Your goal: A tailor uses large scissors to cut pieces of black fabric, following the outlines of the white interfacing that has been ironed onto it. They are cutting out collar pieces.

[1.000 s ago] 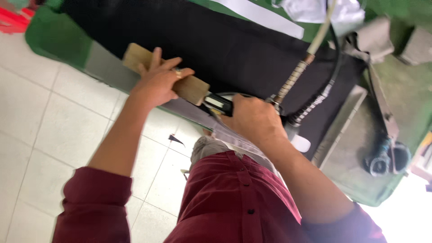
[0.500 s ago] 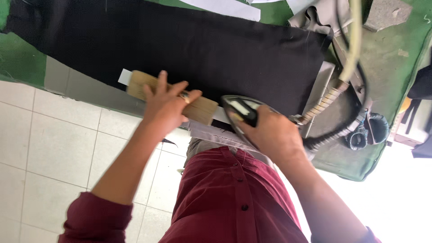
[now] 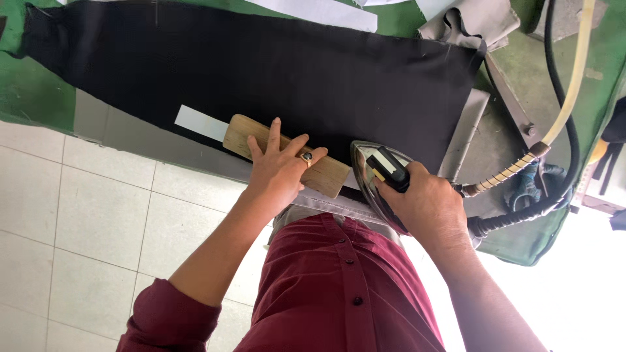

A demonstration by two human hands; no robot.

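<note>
The left hand (image 3: 282,164) lies flat, fingers spread, on a wooden block (image 3: 287,155) pressed onto black cloth (image 3: 261,72) at the near edge of the green ironing table (image 3: 29,91). Just beside the block, the right hand (image 3: 427,207) grips the black handle of a steam iron (image 3: 378,179). A hose (image 3: 564,91) runs from the iron toward the table's far right corner.

Left hand (image 3: 280,168) pressed flat, fingers spread; right hand (image 3: 427,203) gripping.
</note>
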